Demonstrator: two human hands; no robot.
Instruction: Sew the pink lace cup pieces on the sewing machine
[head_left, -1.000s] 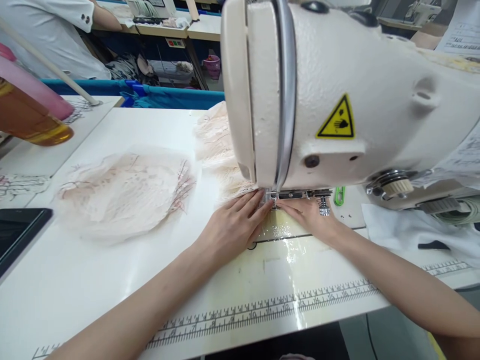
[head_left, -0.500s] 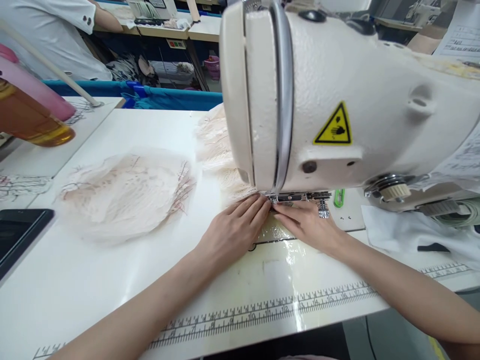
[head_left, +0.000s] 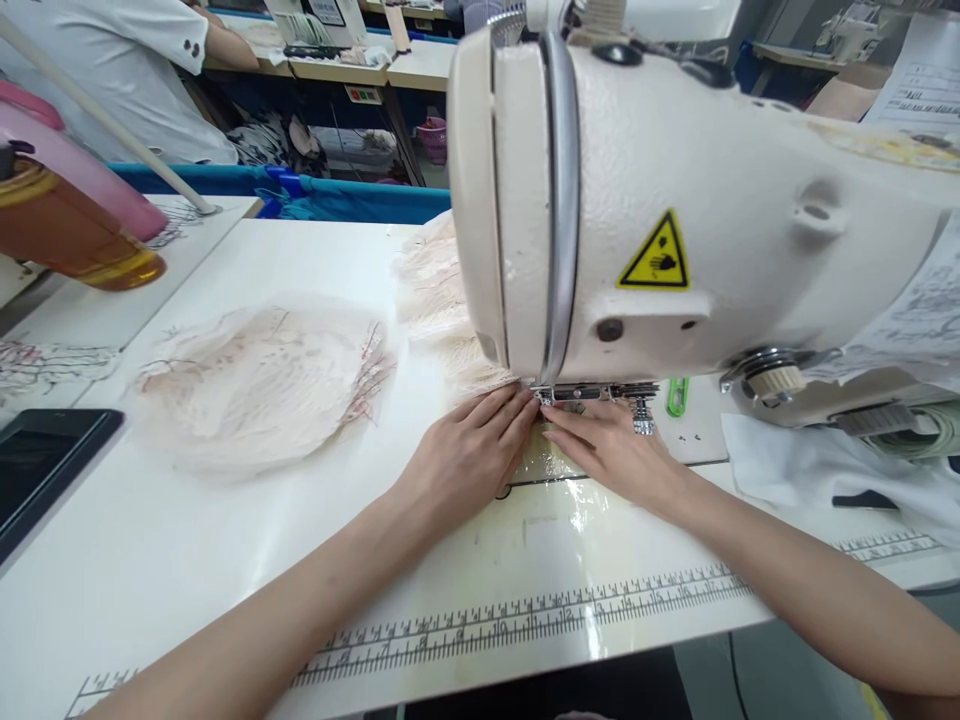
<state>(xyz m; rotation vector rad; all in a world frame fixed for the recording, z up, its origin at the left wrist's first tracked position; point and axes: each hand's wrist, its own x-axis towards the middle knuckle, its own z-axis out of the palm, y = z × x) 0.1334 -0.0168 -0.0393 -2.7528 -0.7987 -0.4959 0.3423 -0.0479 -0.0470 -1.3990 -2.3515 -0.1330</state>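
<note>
Left hand (head_left: 469, 450): palm down, fingers together and outstretched. Right hand (head_left: 622, 452): thumb and forefinger apart, tips by the presser foot (head_left: 546, 395). Pinch in either: cannot tell. Just beyond the left fingertips: pale lace fabric (head_left: 439, 285), partly hidden by the sewing machine (head_left: 720, 190) (yellow warning triangle on its side). Right of the right hand: green clip (head_left: 677, 397); past it, white cloth (head_left: 780, 465). Well left of the left hand: second lace piece (head_left: 262, 390), flat on white table (head_left: 187, 560); farther, dark phone (head_left: 49, 465). Farthest: co-worker's white sleeve (head_left: 172, 40).
</note>
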